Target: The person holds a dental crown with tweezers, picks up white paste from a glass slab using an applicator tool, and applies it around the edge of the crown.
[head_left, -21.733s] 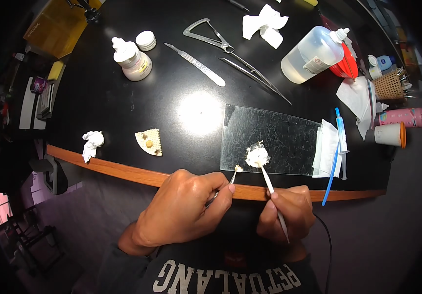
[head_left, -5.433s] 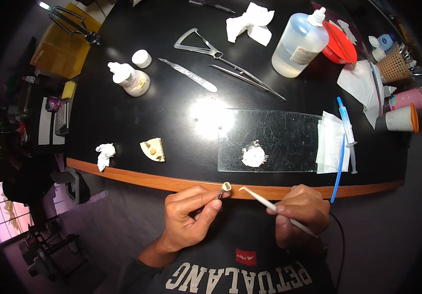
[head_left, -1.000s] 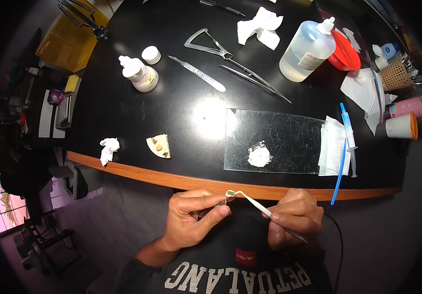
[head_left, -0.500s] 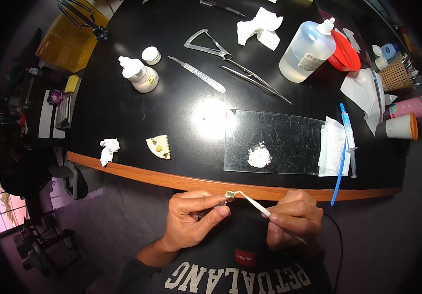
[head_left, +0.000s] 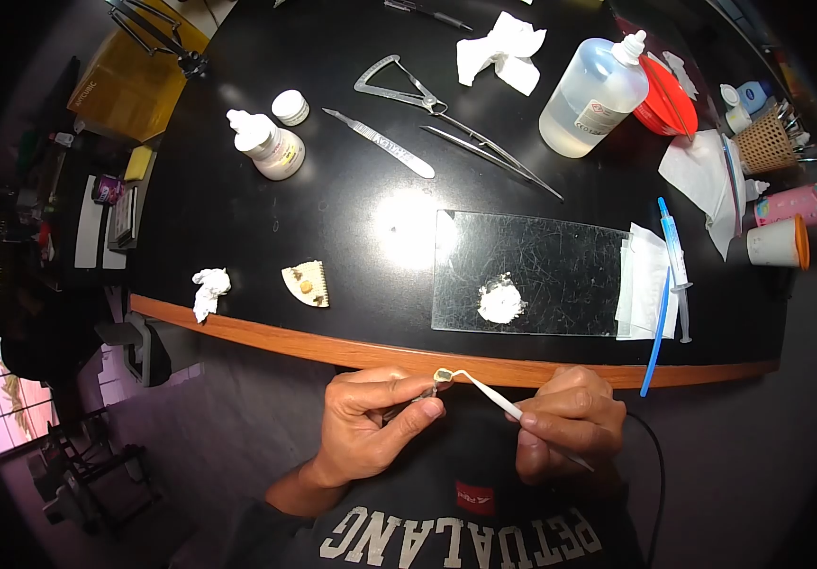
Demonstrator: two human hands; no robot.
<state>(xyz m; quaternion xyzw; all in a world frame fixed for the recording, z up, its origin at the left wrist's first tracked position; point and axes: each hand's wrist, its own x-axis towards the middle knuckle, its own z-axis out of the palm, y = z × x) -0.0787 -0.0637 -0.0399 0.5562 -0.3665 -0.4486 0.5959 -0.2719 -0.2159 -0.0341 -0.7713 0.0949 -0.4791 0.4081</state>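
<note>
Your left hand (head_left: 375, 427) is pinching a holder (head_left: 430, 391) bearing the small pale piece (head_left: 443, 376), near the wooden edge (head_left: 541, 371); your right hand (head_left: 574, 427) is gripping the white tool (head_left: 496, 398). Its tip is now seemingly touching the piece's right rim, no longer standing apart as five seconds ago, while the white heap (head_left: 500, 301) is still lying on the glass slab (head_left: 560, 266)

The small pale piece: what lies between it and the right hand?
The white tool spans this stretch in the head view: the right hand holds it, and its bent tip ends by the small pale piece; whether touching, I cannot tell.
</note>
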